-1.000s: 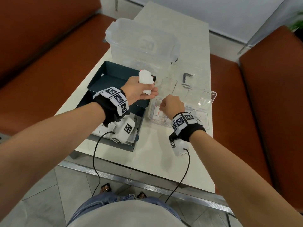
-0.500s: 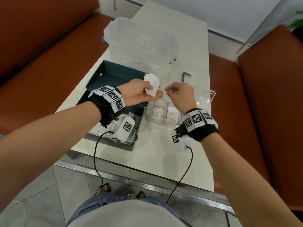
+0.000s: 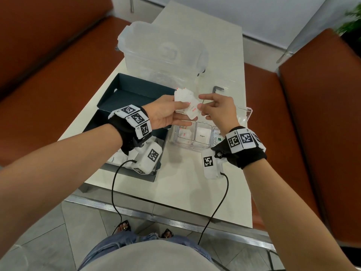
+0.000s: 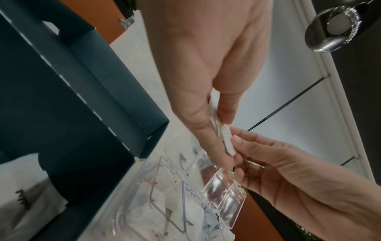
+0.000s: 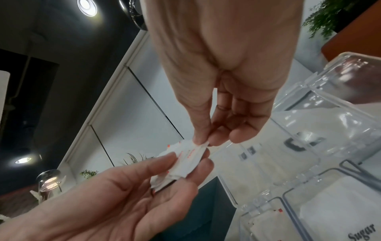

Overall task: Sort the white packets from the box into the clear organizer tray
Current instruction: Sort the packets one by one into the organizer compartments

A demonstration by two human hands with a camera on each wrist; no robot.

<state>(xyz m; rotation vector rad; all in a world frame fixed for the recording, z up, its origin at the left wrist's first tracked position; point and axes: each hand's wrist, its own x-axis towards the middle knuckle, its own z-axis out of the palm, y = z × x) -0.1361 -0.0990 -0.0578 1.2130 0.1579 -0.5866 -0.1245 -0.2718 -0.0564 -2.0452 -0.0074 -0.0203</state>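
Note:
My left hand holds a small stack of white packets with red print between thumb and fingers, above the right edge of the dark box. My right hand pinches the corner of the front packet in that stack with thumb and forefinger. Below the hands sits the clear organizer tray, lid open, its compartments holding red-printed packets, a Sugar packet and a Stevia packet. More white packets lie in the box's near end.
A large translucent lidded container stands at the back of the white table. A small grey metal bracket lies behind the tray. Brown bench seats flank the table on both sides.
My right hand rose from the tray and came over to the left hand's stack, where it now pinches a packet. The left hand shifted slightly right with its packets.

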